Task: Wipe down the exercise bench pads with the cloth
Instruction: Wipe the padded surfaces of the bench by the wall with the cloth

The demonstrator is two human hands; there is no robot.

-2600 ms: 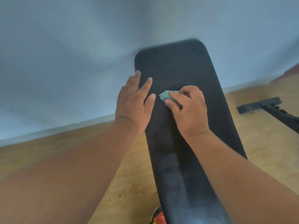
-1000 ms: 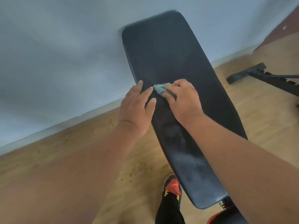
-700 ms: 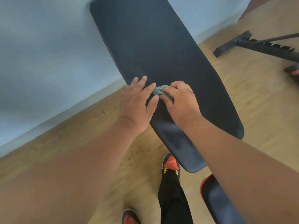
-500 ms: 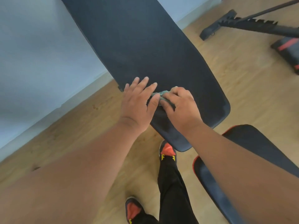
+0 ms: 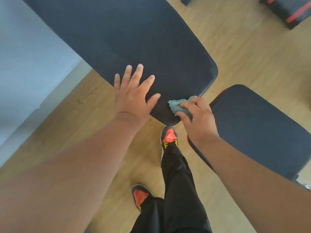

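Observation:
The long black back pad (image 5: pixel 134 41) of the bench slants from the upper left down to a rounded lower end at the centre. My left hand (image 5: pixel 133 93) lies flat on that pad near its left edge, fingers spread and straight. My right hand (image 5: pixel 198 118) grips a small crumpled teal cloth (image 5: pixel 180 105) and holds it against the pad's lower right corner. The black seat pad (image 5: pixel 262 128) with a red edge sits to the right, partly hidden behind my right forearm.
Light wooden floor (image 5: pixel 252 52) surrounds the bench. My legs in black trousers and orange-toed shoes (image 5: pixel 169 136) stand just below the back pad's end. A pale wall (image 5: pixel 25 52) is at the left. A black and red piece of equipment (image 5: pixel 289 10) lies at the top right.
My right hand has dragged the cloth down the back pad to its lower end. The left hand slid down along the pad's left edge and spread its fingers. The view tipped downward.

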